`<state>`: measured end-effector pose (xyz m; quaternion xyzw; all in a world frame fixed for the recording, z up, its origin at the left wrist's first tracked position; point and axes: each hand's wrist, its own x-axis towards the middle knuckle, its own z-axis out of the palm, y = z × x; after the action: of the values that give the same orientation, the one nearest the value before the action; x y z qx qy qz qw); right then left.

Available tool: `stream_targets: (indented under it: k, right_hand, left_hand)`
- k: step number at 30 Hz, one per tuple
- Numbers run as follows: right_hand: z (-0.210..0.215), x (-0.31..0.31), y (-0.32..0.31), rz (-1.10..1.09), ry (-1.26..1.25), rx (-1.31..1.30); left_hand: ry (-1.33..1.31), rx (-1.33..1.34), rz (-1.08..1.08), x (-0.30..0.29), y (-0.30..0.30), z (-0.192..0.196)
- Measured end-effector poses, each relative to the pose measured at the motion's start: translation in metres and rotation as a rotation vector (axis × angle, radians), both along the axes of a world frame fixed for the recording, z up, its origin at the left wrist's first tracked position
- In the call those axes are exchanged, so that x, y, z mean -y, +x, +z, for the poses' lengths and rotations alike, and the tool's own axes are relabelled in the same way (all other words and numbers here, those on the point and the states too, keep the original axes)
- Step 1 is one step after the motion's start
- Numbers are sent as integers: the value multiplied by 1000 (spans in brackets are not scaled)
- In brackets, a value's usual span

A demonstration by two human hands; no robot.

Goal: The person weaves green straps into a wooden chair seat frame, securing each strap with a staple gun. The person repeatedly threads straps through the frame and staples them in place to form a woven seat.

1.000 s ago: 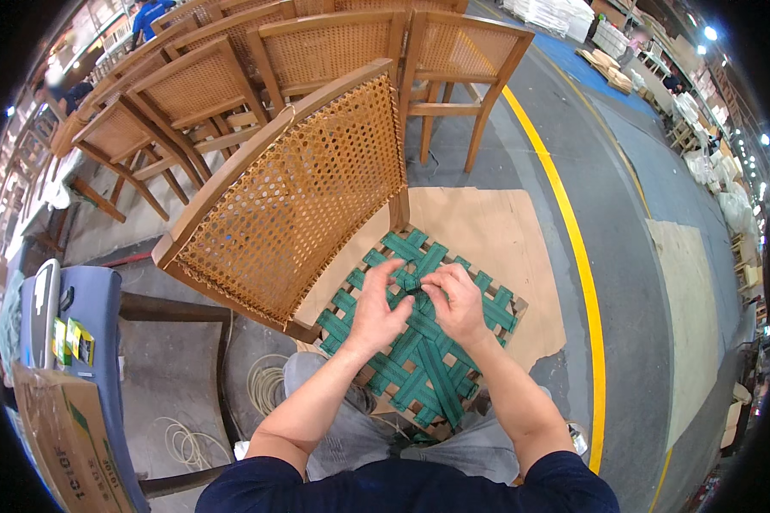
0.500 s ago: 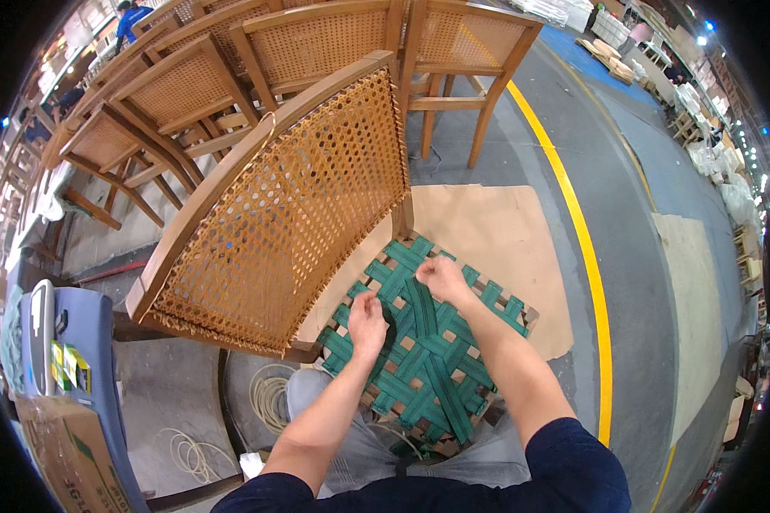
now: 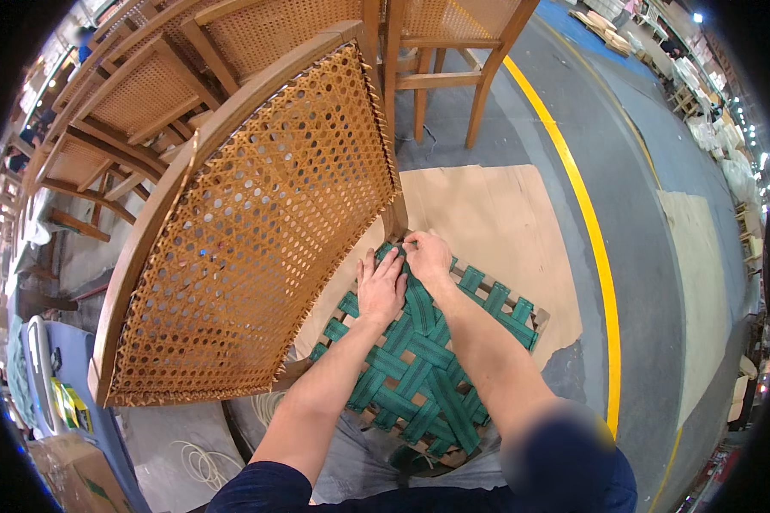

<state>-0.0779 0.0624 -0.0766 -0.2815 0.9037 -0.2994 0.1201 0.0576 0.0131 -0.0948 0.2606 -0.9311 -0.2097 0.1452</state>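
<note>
A wooden chair with a woven cane back point(image 3: 265, 222) stands before me, its seat laced with crossed green webbing point(image 3: 428, 368). My left hand point(image 3: 382, 289) lies on the webbing near the back of the seat, its fingers stretched out. Just right of it, my right hand point(image 3: 428, 256) pinches the end of a green webbing strap point(image 3: 418, 306) by the rear rail, beside the back post. This strap runs from the fingers toward me over the weave. The fingertips partly hide its end.
More cane-backed chairs point(image 3: 145, 90) crowd the far left. Brown cardboard point(image 3: 488, 209) lies under the seat, beside a yellow floor line point(image 3: 586, 214). At left are a blue case point(image 3: 85, 359), a cardboard box point(image 3: 81, 470) and coiled pale cane point(image 3: 205, 462).
Both hands have moved away from me to the seat's rear edge. The left hand has come down flat on the webbing, close to the right. My view has shifted slightly nearer the chair.
</note>
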Motion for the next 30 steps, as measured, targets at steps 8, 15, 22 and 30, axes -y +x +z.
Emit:
stream_targets:
  k: [8, 15, 22, 30]
  right_hand:
    - [9, 0, -9, 84, 56, -44]
    - [34, -158, -40, -200, -697, 555]
    - [123, -567, 52, -1010, -178, 125]
    - [59, -682, 163, -1075, 589, 399]
  left_hand:
    - [-65, -77, 20, 0, -3, 4]
    - [-173, -158, -8, 8, -8, -11]
    - [-188, -210, -158, 15, -6, -10]
    - [147, -114, -129, 15, -5, -8]
